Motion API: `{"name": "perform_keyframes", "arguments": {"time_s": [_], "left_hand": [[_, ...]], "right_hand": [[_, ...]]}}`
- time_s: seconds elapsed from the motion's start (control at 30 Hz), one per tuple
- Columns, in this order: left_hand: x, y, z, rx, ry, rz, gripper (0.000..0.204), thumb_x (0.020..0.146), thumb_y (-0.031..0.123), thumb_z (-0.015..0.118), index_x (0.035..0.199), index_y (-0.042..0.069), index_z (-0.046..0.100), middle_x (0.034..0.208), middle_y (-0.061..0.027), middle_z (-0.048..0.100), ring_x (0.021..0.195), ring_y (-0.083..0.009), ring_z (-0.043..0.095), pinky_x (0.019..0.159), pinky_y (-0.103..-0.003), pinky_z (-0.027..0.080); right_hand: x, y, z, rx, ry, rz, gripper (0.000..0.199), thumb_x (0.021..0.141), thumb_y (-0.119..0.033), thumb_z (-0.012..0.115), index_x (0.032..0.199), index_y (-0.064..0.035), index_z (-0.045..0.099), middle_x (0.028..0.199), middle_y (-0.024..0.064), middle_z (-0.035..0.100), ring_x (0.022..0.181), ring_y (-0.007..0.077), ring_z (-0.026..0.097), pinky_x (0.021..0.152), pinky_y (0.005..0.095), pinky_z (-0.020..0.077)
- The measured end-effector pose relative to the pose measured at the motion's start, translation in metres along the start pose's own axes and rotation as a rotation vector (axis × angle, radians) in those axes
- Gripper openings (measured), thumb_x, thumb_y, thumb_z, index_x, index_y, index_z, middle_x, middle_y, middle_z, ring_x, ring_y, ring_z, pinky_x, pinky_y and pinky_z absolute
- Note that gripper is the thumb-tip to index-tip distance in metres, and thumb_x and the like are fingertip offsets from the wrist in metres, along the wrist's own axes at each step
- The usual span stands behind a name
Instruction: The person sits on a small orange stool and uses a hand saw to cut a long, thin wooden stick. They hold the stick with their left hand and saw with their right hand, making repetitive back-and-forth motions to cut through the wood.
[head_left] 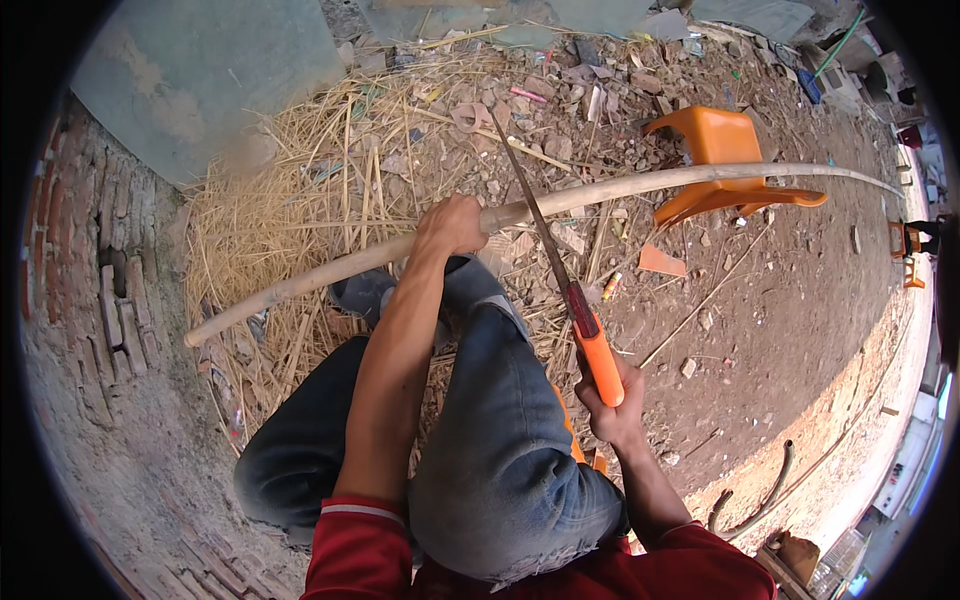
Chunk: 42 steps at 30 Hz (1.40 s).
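Pale, peeled wood forms the long curved pole (620,190) that is stretched across the scene from lower left to upper right, above the straw-littered ground (300,200). The pole is clasped near its middle by the left hand (452,226), whose grip is clenched fully around the shaft, so that one long part runs out to the left of the fist and a thinner, tapering part runs out to the right. A hand saw (560,270) with an orange handle is grasped in the right hand (612,405); its grip is closed around the handle's lower end. The narrow blade is laid across the pole just to the right of the left hand's grip, touching the wood there, with its tip pointing away over the straw. Both knees in blue jeans (500,420) are seen below the pole, between the two forearms. An overturned orange plastic chair (722,150) is seen beyond the pole on the bare dirt, among scattered rubble. A brick wall (90,280) is seen at the left edge.
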<state>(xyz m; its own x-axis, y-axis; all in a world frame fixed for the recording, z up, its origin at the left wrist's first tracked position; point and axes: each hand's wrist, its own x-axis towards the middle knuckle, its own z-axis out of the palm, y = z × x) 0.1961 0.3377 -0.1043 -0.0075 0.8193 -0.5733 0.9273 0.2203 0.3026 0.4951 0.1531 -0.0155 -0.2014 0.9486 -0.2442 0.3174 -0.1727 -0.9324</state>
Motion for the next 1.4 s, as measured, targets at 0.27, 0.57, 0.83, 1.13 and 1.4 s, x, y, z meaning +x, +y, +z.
{"name": "perform_keyframes", "arguments": {"time_s": [0.27, 0.57, 0.83, 1.13, 1.4], "left_hand": [[0.001, -0.001, -0.004, 0.016, 0.020, 0.009, 0.035, 0.077, 0.015, 0.076, 0.108, 0.001, 0.079, 0.113, -0.0233, 0.076, 0.109, -0.0393, 0.074, 0.097, -0.045, 0.059], [0.005, 0.003, 0.003, 0.019, 0.005, 0.014, 0.036, 0.076, 0.018, 0.078, 0.107, -0.001, 0.079, 0.113, -0.0241, 0.076, 0.108, -0.0398, 0.074, 0.098, -0.045, 0.059], [0.001, 0.005, -0.001, 0.024, -0.007, -0.003, 0.039, 0.076, 0.020, 0.080, 0.107, -0.003, 0.078, 0.115, -0.0261, 0.075, 0.112, -0.0412, 0.073, 0.098, -0.046, 0.058], [0.001, -0.001, -0.007, 0.012, -0.003, -0.042, 0.038, 0.075, 0.017, 0.078, 0.108, -0.001, 0.079, 0.116, -0.0261, 0.075, 0.111, -0.0394, 0.073, 0.099, -0.045, 0.058], [0.007, -0.008, -0.001, 0.018, -0.007, -0.014, 0.037, 0.073, 0.018, 0.077, 0.106, 0.000, 0.079, 0.112, -0.0256, 0.076, 0.107, -0.0397, 0.074, 0.097, -0.046, 0.058]], "right_hand": [[-0.007, -0.006, -0.005, 0.032, -0.044, 0.035, 0.027, 0.078, -0.004, 0.064, 0.104, 0.0009, 0.068, 0.071, 0.0029, 0.061, 0.067, 0.0128, 0.060, 0.066, 0.0296, 0.0497], [0.043, -0.005, 0.010, 0.039, -0.016, 0.081, 0.016, 0.077, -0.001, 0.065, 0.092, 0.0026, 0.064, 0.073, 0.0030, 0.063, 0.066, 0.0113, 0.056, 0.065, 0.0310, 0.0490], [0.037, -0.006, 0.011, 0.054, -0.012, 0.055, 0.010, 0.075, 0.002, 0.063, 0.083, 0.0016, 0.057, 0.075, 0.0013, 0.057, 0.068, 0.0108, 0.051, 0.065, 0.0300, 0.0440], [-0.055, -0.024, -0.021, 0.190, 0.009, 0.165, 0.037, 0.075, -0.002, 0.063, 0.110, 0.0029, 0.073, 0.072, 0.0012, 0.062, 0.067, 0.0080, 0.058, 0.067, 0.0264, 0.0485], [-0.012, -0.007, -0.009, 0.121, -0.033, 0.094, 0.020, 0.078, -0.002, 0.067, 0.097, 0.0023, 0.068, 0.075, 0.0024, 0.061, 0.068, 0.0119, 0.055, 0.068, 0.0308, 0.0481]]}}
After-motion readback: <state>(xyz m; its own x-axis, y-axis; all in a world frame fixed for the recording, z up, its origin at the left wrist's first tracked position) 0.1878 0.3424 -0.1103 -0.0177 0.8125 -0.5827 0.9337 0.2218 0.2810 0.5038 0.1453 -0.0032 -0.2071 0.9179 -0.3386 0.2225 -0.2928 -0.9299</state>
